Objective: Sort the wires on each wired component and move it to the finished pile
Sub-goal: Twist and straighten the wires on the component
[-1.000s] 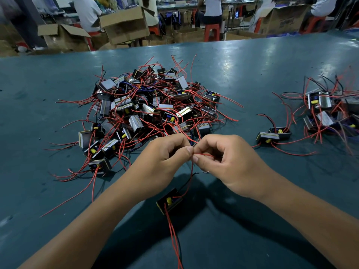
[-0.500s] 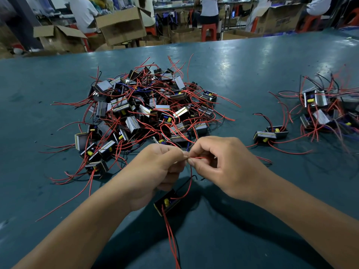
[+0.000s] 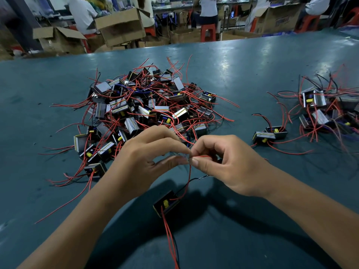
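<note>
Teal table [image 3: 58, 200]: left hand [image 3: 143, 162] fingers now spread; right hand [image 3: 229, 164] still pinching red wire [image 3: 189, 175].

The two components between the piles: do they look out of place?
Somewhat. The two components lie apart on the table, short of the right pile. Nothing looks damaged.

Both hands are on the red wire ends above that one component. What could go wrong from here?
1. The component seems to hang or rest only by its red wires, pinched between the left hand and right hand; a hard tug could strain the leads.
2. The big unsorted pile lies just beyond the fingers, so stray wires could snag.
3. Its long trailing wires could catch the forearms when it moves toward the finished pile.
</note>
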The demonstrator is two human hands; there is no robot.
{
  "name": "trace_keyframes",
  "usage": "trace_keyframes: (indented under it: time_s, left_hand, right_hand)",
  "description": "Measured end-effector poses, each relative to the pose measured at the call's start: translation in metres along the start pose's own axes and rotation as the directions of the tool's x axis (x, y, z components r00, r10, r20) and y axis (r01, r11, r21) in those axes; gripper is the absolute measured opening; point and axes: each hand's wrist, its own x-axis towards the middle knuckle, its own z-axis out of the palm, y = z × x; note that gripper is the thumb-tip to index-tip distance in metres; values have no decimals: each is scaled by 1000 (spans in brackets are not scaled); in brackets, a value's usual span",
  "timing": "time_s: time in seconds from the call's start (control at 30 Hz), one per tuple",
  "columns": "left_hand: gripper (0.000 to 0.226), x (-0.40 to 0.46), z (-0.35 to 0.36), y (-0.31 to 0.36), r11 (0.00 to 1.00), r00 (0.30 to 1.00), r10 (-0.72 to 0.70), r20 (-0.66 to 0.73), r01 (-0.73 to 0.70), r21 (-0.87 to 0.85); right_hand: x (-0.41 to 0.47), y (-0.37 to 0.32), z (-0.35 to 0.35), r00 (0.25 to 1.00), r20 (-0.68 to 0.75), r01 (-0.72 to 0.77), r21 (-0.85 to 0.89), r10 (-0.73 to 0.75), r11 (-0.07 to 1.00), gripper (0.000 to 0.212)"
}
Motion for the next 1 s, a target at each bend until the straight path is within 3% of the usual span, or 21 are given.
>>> trace_keyframes:
  time_s: [0.23,0.4,0.63,0.83,1.0]
  left_hand:
    - [17,-1,2,-4,985,992,124,-33,-119,122]
    - [17,-3,7,-5,991,992,109,-64,-103,88]
    - [21,-4,11,-2,999,999,0,32,-2,48]
    - [21,-4,15,5,986,986,-134,104,143,-87]
    - [26,-5,20,10,864,918,-339,205,391,-319]
  right_hand:
    - [0,-1,0,1000,12,25,15,-25,1000,5]
    - [1,-1,1,1000,5,15,41,-15,999,6]
    - [1,-3,0,1000,-9,29,11,-29,1000,8]
    - [-2,-4,0,998,-35,43,-69,-45,997,10]
    - [-3,-3,1,997,-54,55,-132,-62,990,6]
